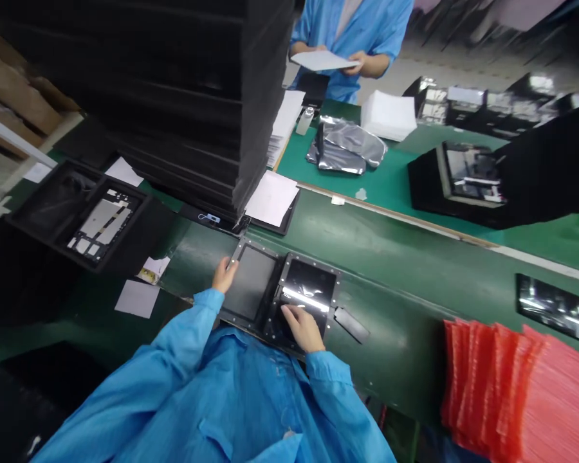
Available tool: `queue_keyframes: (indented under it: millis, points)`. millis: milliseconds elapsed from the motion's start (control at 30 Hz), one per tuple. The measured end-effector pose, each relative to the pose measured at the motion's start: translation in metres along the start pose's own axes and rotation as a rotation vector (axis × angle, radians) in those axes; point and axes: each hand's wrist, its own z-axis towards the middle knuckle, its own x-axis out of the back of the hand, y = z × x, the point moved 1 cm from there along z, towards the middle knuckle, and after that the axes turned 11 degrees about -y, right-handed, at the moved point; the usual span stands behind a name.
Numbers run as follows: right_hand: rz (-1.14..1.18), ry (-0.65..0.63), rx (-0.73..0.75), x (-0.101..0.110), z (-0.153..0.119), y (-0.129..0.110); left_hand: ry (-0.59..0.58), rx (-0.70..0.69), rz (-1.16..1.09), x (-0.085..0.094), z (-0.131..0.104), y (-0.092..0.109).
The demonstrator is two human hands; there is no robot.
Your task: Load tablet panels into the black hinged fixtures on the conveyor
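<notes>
A hinged black fixture lies unfolded on the bench near my body. My left hand grips the outer edge of its left half, a dark plate with a raised border and small studs. In the right half, a glossy black screen panel reflects a bright strip of light. My right hand rests over the panel's lower part, fingers extended and touching its surface; some fingertips are hidden. A flat grey handle sticks out from the right half.
Tall stacked black trays rise at left, beside an open black box holding a tablet housing. Red bubble bags and a black panel lie right. Across the bench, a person in blue holds a white sheet near silver bags.
</notes>
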Motion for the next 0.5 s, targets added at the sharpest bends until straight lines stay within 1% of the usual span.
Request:
queue_keyframes:
  millis: [33,67,100,133,167,200,233,267,300,367,433,500]
  points:
    - [0.063,-0.045,0.035,0.001,-0.001,0.003,0.010,-0.045,-0.008,-0.004,-0.019,0.005]
    - [0.128,-0.096,0.073,0.002,-0.002,0.005,0.003,-0.118,-0.021,-0.010,-0.042,0.011]
    - [0.180,-0.147,0.110,0.004,-0.002,0.007,-0.035,-0.203,-0.040,-0.020,-0.065,0.017]
    - [0.203,-0.181,0.133,0.006,-0.001,0.009,-0.109,-0.280,-0.063,-0.032,-0.088,0.023]
    - [0.187,-0.189,0.132,0.009,0.000,0.012,-0.206,-0.328,-0.082,-0.046,-0.109,0.027]
    - [0.140,-0.172,0.111,0.012,0.001,0.016,-0.299,-0.338,-0.083,-0.060,-0.126,0.030]
    - [0.081,-0.139,0.081,0.014,0.003,0.021,-0.361,-0.315,-0.055,-0.074,-0.140,0.031]
    - [0.031,-0.101,0.058,0.017,0.003,0.027,-0.391,-0.289,0.005,-0.087,-0.151,0.032]
    - [0.011,-0.065,0.054,0.019,0.003,0.033,-0.396,-0.276,0.092,-0.097,-0.159,0.032]
    - [0.079,-0.014,0.107,0.025,0.000,0.046,-0.385,-0.289,0.291,-0.111,-0.169,0.031]
    - [0.200,0.037,0.157,0.034,-0.007,0.059,-0.396,-0.297,0.430,-0.118,-0.174,0.031]
    - [0.273,0.076,0.157,0.048,-0.011,0.069,-0.380,-0.278,0.487,-0.121,-0.176,0.031]
